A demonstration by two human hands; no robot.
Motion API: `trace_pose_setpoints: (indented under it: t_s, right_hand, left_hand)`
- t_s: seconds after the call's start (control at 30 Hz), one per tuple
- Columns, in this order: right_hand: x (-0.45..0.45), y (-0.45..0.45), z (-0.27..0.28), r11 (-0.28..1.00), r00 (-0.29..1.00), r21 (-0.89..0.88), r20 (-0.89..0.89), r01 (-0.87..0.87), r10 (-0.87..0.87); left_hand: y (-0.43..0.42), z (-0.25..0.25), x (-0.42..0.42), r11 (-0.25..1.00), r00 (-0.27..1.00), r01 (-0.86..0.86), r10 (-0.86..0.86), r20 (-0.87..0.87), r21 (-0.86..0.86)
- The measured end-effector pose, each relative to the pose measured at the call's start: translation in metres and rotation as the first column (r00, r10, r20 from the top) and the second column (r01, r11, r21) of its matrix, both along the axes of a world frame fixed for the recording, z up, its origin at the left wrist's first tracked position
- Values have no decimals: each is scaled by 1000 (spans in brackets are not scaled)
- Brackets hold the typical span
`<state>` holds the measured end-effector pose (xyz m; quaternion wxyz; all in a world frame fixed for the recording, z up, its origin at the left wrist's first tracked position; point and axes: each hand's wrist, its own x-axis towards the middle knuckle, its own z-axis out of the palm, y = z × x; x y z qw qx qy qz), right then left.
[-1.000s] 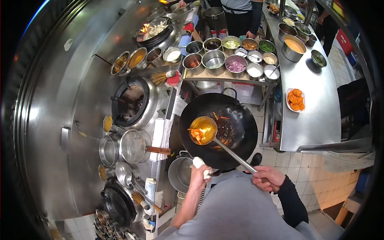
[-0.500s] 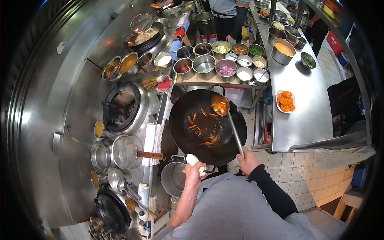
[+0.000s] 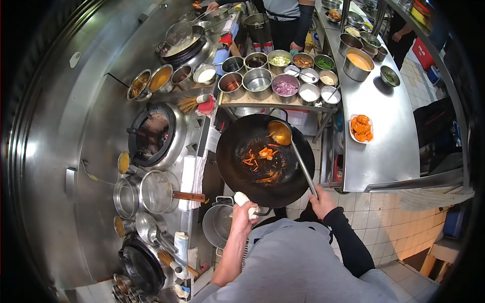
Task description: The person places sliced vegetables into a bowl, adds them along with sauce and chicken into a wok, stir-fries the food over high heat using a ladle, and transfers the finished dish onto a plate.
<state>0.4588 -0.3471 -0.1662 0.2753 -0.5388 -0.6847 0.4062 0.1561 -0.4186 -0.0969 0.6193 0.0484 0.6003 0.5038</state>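
My left hand [image 3: 242,216] is closed around a folded white cloth [image 3: 241,199] at the near loop handle of a large black wok [image 3: 233,174]. The wok is held up in front of my body, off the burner. My right hand [image 3: 322,203] grips the long metal handle of a ladle [image 3: 302,164]. Its bowl is tilted over the wok's far right part, with a little orange food visible inside. Orange strips and a small clump of glossy pieces [image 3: 267,153] lie in the wok's oily bottom.
Beyond the wok, a shelf holds several steel pots, including chopped red onion [image 3: 286,88]. On the left is a wok burner [image 3: 154,134]. The steel counter [image 3: 389,156] at right carries a plate of orange food [image 3: 361,128]. A co-worker [image 3: 283,20] stands at the back.
Food that filled the ladle has mostly dropped into the wok, forming a clump among the strips. The wok has shifted slightly right, and my right hand has moved a little right with the ladle handle.
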Motion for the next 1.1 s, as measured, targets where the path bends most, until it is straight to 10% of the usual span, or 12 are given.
trace_pose_setpoints:
  t_s: [0.07, 0.13, 0.23, 0.37, 0.53, 0.73, 0.87, 1.0, 1.1]
  right_hand:
    - [2, -10, -30, 948, 995, 318, 104, -25, -8]
    - [-9, -15, -17, 962, 991, 268, 131, -42, 7]
    - [-36, -9, 106, 678, 998, -733, -61, -64, 28]
    - [-32, -8, 114, 251, 795, -873, -485, -418, -364]
    - [9, 7, 121, 187, 687, -786, -609, -589, -398]
    - [-4, 8, 111, 168, 755, -840, -539, -516, -375]
    - [4, 17, 123, 419, 911, -872, -361, -254, -199]
    - [-3, 7, 54, 971, 966, -178, 176, -160, 191]
    - [-24, -5, 80, 863, 992, -496, 28, -94, 124]
  left_hand:
    - [3, 1, 0, 1000, 1000, 7, -7, 6, 17]
    - [8, 1, 2, 1000, 1000, 3, -3, 7, 14]
    - [17, -10, 8, 1000, 1000, -18, 17, -16, -13]
    - [25, -32, 20, 998, 994, -62, 60, -87, -20]
    - [-3, -24, 8, 992, 994, -103, 100, -45, -75]
    - [-35, -6, -12, 995, 995, -89, 91, 43, -42]
    - [-35, 6, -11, 994, 995, -99, 99, -3, -39]
    - [-24, 3, -9, 996, 995, -84, 83, -48, -3]
    - [-7, 0, -2, 994, 990, -109, 109, -89, 5]
